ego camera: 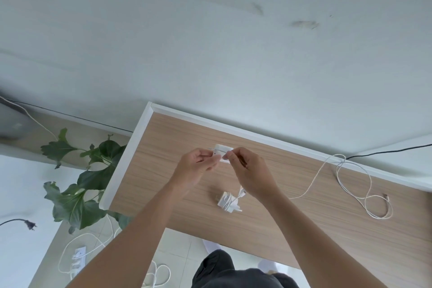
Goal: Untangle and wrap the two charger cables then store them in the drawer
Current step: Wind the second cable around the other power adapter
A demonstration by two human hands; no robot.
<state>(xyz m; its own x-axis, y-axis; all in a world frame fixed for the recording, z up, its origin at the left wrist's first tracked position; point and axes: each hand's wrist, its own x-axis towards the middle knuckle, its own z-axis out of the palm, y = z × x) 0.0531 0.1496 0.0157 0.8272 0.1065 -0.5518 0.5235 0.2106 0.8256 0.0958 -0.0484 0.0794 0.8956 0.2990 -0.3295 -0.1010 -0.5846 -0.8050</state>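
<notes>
Fingers (207, 156) of the left hand (195, 167) grip the charger block (222, 148) while the right hand (251, 172) pinches its cable (350, 181), whose slack trails toward 3 o'clock over the tabletop (292, 229).

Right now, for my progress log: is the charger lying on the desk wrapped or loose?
Wrapped: cord turns wind round the charger lying on the desk.

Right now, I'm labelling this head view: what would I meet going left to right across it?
From the left: black plug → plant → left hand → right hand → loose cable.
</notes>
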